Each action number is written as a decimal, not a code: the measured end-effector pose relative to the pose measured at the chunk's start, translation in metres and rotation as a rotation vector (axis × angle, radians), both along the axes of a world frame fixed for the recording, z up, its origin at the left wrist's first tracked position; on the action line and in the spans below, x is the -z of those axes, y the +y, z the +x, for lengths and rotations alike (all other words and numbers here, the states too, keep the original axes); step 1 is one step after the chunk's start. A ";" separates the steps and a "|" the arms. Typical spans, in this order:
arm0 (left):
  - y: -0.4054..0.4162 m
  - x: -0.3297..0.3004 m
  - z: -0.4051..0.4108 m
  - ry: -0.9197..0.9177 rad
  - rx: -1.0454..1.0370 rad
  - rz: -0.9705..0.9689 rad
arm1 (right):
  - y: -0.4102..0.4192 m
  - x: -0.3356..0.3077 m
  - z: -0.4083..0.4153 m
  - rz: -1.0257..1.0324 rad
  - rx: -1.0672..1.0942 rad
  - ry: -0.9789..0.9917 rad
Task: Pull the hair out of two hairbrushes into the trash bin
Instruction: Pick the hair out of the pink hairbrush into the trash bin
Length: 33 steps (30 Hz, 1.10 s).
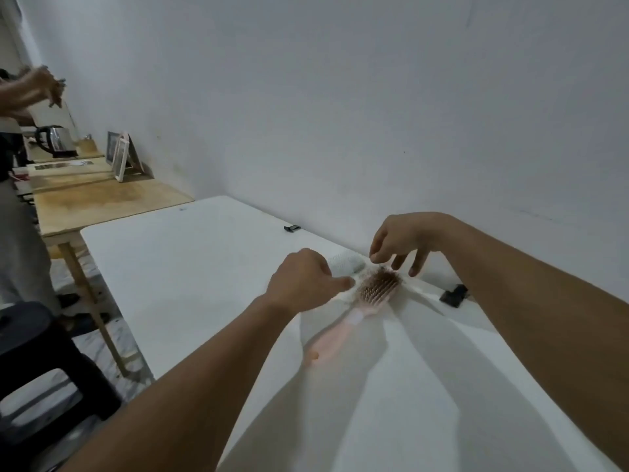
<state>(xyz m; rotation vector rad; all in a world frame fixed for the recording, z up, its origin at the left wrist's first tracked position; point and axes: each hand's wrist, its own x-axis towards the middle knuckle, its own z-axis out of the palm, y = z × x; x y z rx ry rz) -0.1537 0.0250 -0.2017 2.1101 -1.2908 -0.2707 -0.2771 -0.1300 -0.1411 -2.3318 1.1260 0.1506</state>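
A pink hairbrush [369, 294] lies bristles up on the white table [190, 267], its handle pointing toward me and a dark tuft of hair [386, 270] at the far end of its head. My left hand [301, 282] is curled in a fist just left of the head, thumb stretched to its edge. My right hand [401, 243] hovers over the tuft, thumb and forefinger pinched together and the other fingers pointing down. A white hairbrush head [345, 262] shows behind my left knuckles, the rest of it hidden. No trash bin is in view.
Two small black clips [452, 295] [291, 228] sit along the table's far edge by the wall. A dark stool [41, 356] stands at lower left. Beyond it, a wooden table [102, 199] holds a kettle [56, 141] and picture frames [121, 157]; another person [20, 206] stands there.
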 end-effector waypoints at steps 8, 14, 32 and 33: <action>0.015 0.010 -0.030 -0.063 0.082 0.230 | 0.022 0.011 -0.005 0.009 -0.047 -0.035; 0.053 -0.007 -0.024 0.476 -0.004 0.186 | 0.045 -0.006 0.004 -0.003 -0.123 -0.137; 0.257 -0.014 0.066 0.860 -0.335 -0.087 | 0.252 -0.025 0.135 0.041 -0.544 -0.297; 0.269 -0.009 0.071 0.856 -0.367 -0.104 | 0.264 -0.021 0.143 0.053 -0.560 -0.296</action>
